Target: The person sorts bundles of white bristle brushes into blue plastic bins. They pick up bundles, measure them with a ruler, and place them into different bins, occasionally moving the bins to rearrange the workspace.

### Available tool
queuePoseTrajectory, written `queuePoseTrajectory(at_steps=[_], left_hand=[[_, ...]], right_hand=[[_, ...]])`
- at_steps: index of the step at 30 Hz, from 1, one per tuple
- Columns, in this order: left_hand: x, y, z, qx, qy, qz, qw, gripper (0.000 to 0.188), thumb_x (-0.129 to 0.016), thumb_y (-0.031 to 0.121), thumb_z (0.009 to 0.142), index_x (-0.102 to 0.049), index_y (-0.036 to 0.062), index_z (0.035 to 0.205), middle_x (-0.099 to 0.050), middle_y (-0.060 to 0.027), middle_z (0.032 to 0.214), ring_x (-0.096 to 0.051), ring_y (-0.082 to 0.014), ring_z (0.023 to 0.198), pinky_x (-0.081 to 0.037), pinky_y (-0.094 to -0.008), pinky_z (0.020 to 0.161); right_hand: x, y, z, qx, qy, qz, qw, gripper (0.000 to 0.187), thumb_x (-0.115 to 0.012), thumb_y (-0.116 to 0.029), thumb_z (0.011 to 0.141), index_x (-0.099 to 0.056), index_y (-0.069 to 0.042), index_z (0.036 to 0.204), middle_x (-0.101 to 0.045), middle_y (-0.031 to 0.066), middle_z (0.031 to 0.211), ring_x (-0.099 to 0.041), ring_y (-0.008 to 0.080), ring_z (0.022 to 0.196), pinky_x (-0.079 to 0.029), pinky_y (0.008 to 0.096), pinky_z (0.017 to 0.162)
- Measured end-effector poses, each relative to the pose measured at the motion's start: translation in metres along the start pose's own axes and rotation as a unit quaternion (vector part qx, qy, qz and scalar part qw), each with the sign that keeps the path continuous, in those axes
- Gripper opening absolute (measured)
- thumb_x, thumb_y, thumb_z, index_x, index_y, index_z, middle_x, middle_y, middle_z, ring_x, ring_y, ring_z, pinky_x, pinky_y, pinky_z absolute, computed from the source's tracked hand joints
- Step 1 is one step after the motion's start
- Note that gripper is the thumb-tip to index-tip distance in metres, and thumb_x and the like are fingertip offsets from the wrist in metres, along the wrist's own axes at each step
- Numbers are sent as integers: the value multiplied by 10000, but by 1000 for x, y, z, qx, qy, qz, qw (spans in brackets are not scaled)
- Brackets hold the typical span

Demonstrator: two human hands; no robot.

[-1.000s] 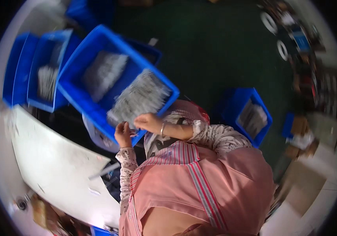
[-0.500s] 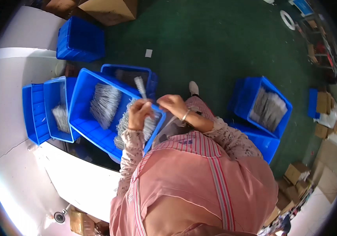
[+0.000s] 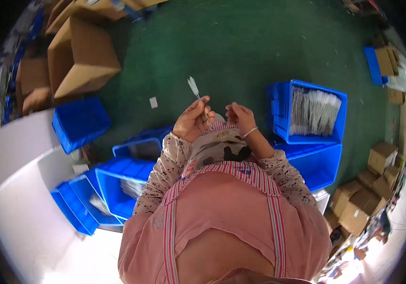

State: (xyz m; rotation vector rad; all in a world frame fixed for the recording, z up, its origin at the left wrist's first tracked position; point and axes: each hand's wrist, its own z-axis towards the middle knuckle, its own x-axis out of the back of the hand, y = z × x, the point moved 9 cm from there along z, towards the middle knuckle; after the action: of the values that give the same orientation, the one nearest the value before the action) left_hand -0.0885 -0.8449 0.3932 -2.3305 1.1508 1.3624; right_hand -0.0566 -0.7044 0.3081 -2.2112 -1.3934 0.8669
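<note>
My left hand [image 3: 193, 119] is closed around the thin wire handle of a small cleaning brush [image 3: 193, 86]. The white bristle head points up and away from me, and the wire's looped lower end shows beneath my fingers. I cannot make out whether more than one brush is in the grip. My right hand [image 3: 241, 118] hovers a little to the right, apart from the brush, its fingers loosely bent with nothing visible in them. Off to the right, a blue bin [image 3: 282, 113] holds a dense row of similar brushes [image 3: 324, 110].
Another blue bin [image 3: 307, 173] sits under the full one. At left, several blue crates [image 3: 113, 196] stand together, with more brushes [image 3: 132, 188] in one. A closed blue box [image 3: 81, 124] and an open cardboard carton [image 3: 91, 57] are farther off. Cartons [image 3: 354, 213] pile up at right.
My view and body have turned to the right, away from the left crates. My left hand has carried the brush out from over a blue crate. My right hand has drawn apart from it.
</note>
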Motion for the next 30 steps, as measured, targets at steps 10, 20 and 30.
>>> queuePoseTrajectory(at_steps=[10,20,30], left_hand=[[-36,-29,199,229,35,311,922,216,-618,234,817,-528,104,964,-415,62,614,-385,-54,498,-313,-217,464],[-82,-135,424,80,46,711,697,156,-657,204,755,-593,66,790,-420,65,511,-341,-36,380,-237,-208,348],[-130,-310,667,-107,-54,857,501,397,-466,414,809,-612,48,862,-554,-96,620,-520,-215,570,-407,-358,571]], right_hand=[[279,101,11,-30,446,177,877,233,-554,-293,808,-575,-62,784,-566,36,651,-546,148,505,-421,274,428],[448,232,-67,-143,720,64,676,284,-563,-282,773,-656,-31,867,-645,134,783,-608,237,669,-478,336,630],[626,153,-38,-125,770,22,626,282,-535,-281,795,-642,-46,909,-642,153,879,-612,314,830,-471,379,754]])
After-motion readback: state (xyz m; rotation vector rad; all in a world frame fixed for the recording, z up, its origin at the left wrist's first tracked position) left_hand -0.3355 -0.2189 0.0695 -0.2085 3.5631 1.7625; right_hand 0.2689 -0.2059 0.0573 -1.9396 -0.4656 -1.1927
